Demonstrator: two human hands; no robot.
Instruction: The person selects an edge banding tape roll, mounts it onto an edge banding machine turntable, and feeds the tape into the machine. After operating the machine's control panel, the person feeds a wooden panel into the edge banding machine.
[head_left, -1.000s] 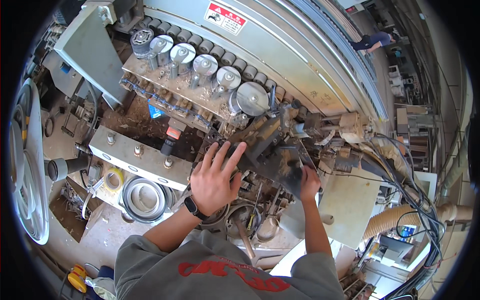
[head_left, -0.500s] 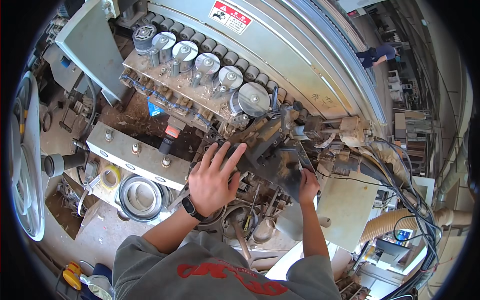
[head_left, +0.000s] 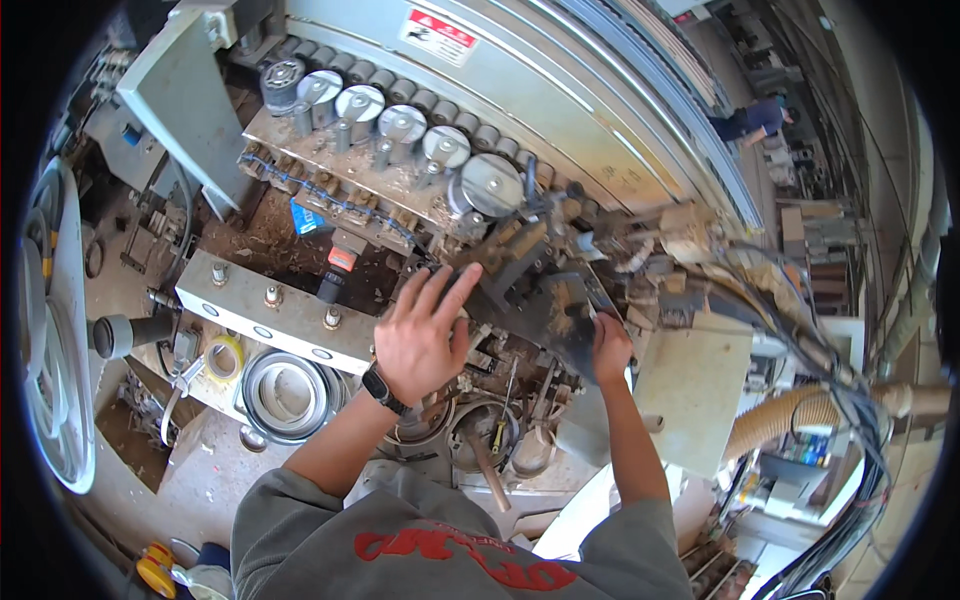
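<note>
Left hand [head_left: 420, 335]: palm down over the near side of the machine, fingers spread apart, nothing gripped. Whether the fingertips press on the dark metal or hover just above it, I can't tell.

Right hand [head_left: 611, 350]: fingers curled together at the right edge of the dark plate [head_left: 562, 335]. A thin pale sliver shows by the fingertips; too blurred to say whether they clamp that, the plate or neither.

Plate sits between the hands, brown patch on its face, on the near side of the largest wheel [head_left: 492, 185].

Handling, my judgement: keep the left fingers out of the gaps in the mechanism and the watch [head_left: 384, 389] off the metal. Work the right hand gently along the plate's edge, wrist low. Mind the yellow-handled tool [head_left: 498, 434] lying below, between the forearms.
</note>
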